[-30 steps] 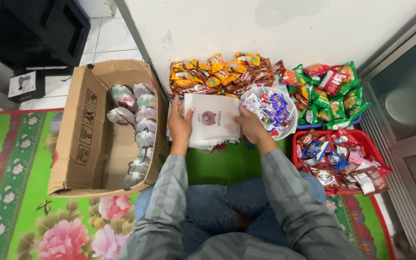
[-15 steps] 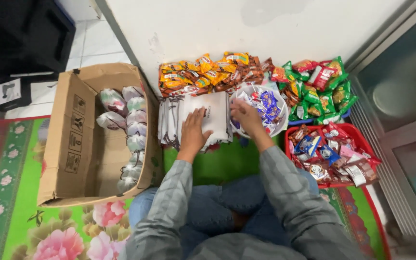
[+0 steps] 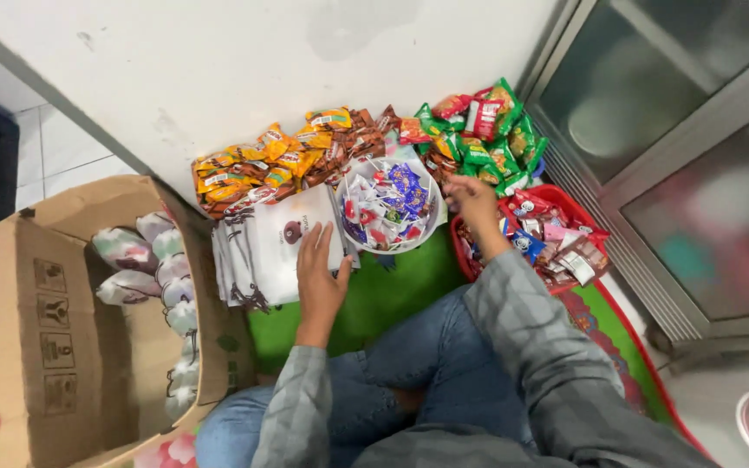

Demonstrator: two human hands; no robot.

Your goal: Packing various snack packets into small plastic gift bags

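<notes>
Two hands out over a green mat (image 3: 392, 299); left hand (image 3: 318, 269) open, flat on the right edge of the white sachet stack (image 3: 275, 251), which butts against the cardboard box (image 3: 71, 347); right hand (image 3: 472, 201) loosely curled, empty, between white bowl (image 3: 426, 230) and red basket (image 3: 465, 251); orange packets (image 3: 257, 169) line the wall.

One cardboard box (image 3: 71, 347) stands open, with about eight white-wrapped packs (image 3: 153, 286) showing along its inner wall, though the lower ones blur together. There is one stack of flat white sachets (image 3: 257, 251), one white bowl (image 3: 389, 206) of small wrapped sweets, and one red basket (image 3: 556, 204) of mixed snack packets; the pieces in these are too many and too overlapped to count. Two loose heaps lie by the wall, one of orange packets (image 3: 262, 165) and one of green packets (image 3: 487, 139), and two hands show, the left hand (image 3: 318, 277) and the right hand (image 3: 474, 204).
</notes>
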